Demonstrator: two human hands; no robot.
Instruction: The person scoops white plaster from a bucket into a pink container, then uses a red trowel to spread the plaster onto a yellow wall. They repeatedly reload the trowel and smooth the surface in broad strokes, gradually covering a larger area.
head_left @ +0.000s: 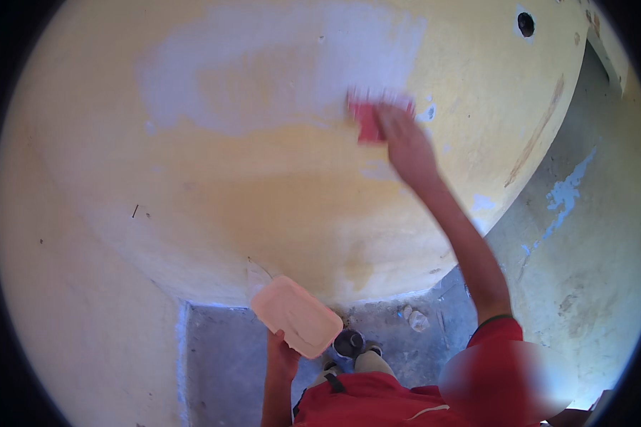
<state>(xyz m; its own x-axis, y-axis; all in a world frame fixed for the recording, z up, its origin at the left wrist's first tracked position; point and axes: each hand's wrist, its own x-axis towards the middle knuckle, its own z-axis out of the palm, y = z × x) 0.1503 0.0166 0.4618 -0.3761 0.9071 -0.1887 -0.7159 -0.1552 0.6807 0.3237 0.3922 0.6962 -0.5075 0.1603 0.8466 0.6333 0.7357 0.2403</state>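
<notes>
My right hand (399,132) is closed round a wide red paintbrush (369,119), reaching up and away to the yellow wall (263,164). The brush's bristle edge lies at the lower right of a pale bluish-white painted patch (349,50), and it is blurred by motion. Down near my body, my left hand (283,354) grips a shallow pink plastic tray (297,317) by its near left edge. The tray is tilted, and its inside looks pale pink; I cannot tell how much paint it holds.
A dark bucket (349,344) stands on the grey floor (221,349) by my feet, with a crumpled clear plastic thing (417,320) to its right. A nail (135,211) sticks out of the wall at left. A dark hole (525,24) shows at upper right.
</notes>
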